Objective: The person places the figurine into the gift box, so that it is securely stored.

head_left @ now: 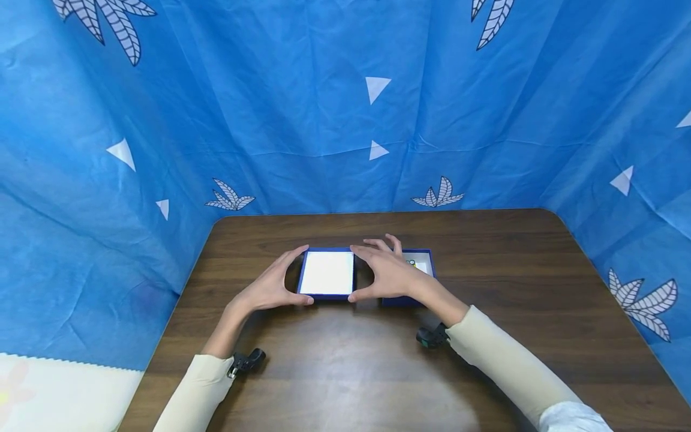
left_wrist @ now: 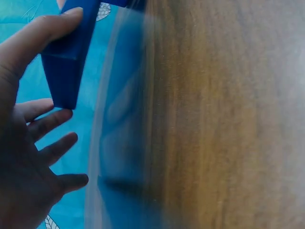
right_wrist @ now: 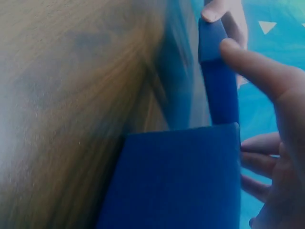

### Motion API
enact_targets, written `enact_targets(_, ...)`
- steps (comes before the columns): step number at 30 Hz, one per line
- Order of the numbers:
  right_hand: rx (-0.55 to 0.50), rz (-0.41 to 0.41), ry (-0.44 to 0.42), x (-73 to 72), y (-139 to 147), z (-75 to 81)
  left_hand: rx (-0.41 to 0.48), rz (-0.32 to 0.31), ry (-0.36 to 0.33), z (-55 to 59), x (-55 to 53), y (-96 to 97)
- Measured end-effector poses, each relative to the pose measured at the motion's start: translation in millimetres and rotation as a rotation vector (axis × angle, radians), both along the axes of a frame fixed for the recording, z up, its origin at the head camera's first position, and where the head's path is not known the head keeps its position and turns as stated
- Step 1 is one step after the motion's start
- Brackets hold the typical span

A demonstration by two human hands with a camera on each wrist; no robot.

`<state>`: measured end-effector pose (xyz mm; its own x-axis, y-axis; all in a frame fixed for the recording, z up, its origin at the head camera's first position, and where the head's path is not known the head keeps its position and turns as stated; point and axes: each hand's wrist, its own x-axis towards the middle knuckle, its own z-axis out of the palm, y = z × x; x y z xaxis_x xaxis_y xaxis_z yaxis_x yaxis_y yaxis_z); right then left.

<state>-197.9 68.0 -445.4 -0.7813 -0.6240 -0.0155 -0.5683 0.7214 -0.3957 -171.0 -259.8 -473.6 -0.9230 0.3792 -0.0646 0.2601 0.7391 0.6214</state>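
A shallow square blue box lid (head_left: 326,273) with a white upper face is held level between both hands. My left hand (head_left: 272,284) grips its left end, thumb at the near corner and a fingertip at the far corner. On the opposite end my right hand (head_left: 390,271) grips it the same way, its other fingers spread. The blue side wall (left_wrist: 71,57) of the lid stands above the table in the left wrist view. Just right of it sits an open blue box (head_left: 423,258), partly hidden by my right hand, with a small colourful item (head_left: 412,263) showing inside.
The brown wooden table (head_left: 345,372) has a glossy top that mirrors the blue. A blue patterned cloth (head_left: 324,120) hangs behind it and along both sides. Dark cameras are strapped at the left wrist (head_left: 247,361) and the right wrist (head_left: 433,336).
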Motion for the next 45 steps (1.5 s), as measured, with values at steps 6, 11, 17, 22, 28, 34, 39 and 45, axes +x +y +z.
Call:
enact_targets(6,-0.105,0.015,0.003,1.4,14.6,5.6,0.068,0.016,0.058,2.4,8.1,4.1)
enact_targets(11,-0.174,0.015,-0.014,3.6,31.3,11.8,0.169,0.009,0.110,5.4,12.5,9.9)
enact_targets(17,-0.217,0.021,-0.012,5.7,42.0,13.3,0.222,0.004,0.125,12.5,14.9,16.3)
enact_targets(22,-0.261,0.014,-0.047,7.1,47.7,13.9,0.217,-0.001,0.129,14.3,16.0,21.3)
enact_targets(28,-0.313,-0.024,-0.123,9.5,62.0,15.0,0.202,-0.030,0.146,18.5,18.1,30.5)
enact_targets(34,-0.403,-0.018,-0.172,11.6,80.7,16.8,0.211,-0.072,0.167,21.9,15.8,42.5)
enact_targets(39,-0.508,0.016,-0.198,14.1,93.8,17.1,0.215,-0.086,0.182,22.2,10.5,55.9)
enact_targets(45,-0.610,0.018,-0.141,20.3,111.0,15.5,0.239,-0.130,0.197,19.7,1.8,77.4)
